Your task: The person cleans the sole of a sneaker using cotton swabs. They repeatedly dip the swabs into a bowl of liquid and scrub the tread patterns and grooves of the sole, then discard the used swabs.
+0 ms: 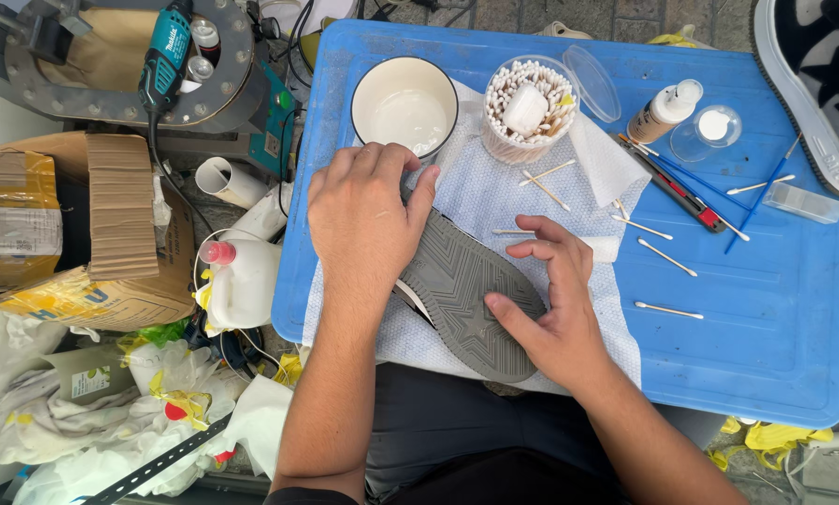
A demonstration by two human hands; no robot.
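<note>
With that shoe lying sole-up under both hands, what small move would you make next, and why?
Probably turn the shoe over onto the white cloth. The left hand presses one end, the right hand cups the other, only the grey sole shows, and the cotton swabs and bowl lie close by.
</note>
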